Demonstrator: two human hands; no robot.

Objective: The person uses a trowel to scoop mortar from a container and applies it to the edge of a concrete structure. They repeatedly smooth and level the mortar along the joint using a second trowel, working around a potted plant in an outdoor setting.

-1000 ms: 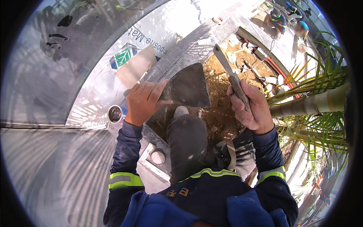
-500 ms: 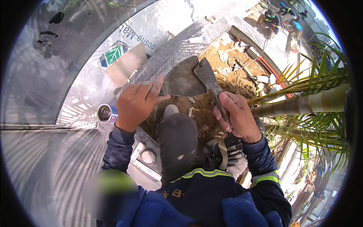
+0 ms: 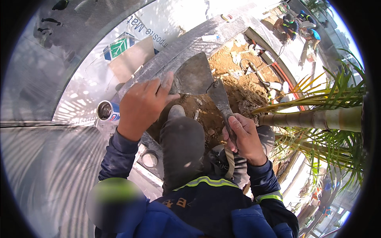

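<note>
My left hand [image 3: 143,107] pinches the near left edge of a broad, dark metal scraper plate [image 3: 194,75] between thumb and fingers. In my right hand [image 3: 248,137] is a putty knife [image 3: 219,97] with a worn, dirty handle, gripped with the blade pointing away from me. The knife's blade end meets the plate's near right corner; whether it presses on the corner or just overlaps it I cannot tell. Both tools are held above the soil, beyond my bent knee [image 3: 182,142]. Most of the left fingers are hidden behind the hand.
An opened can [image 3: 106,111] stands left of my left hand. A stone curb [image 3: 186,49] runs beyond the plate, with a tape roll [image 3: 226,17] on it. A palm trunk [image 3: 313,119] juts in at right. Several people [image 3: 291,25] crouch or bend far right, past a soil pit [image 3: 246,87].
The putty knife has slid down along the plate's right edge to its near corner. My right hand has moved nearer to me; the left keeps its pinch on the plate.
</note>
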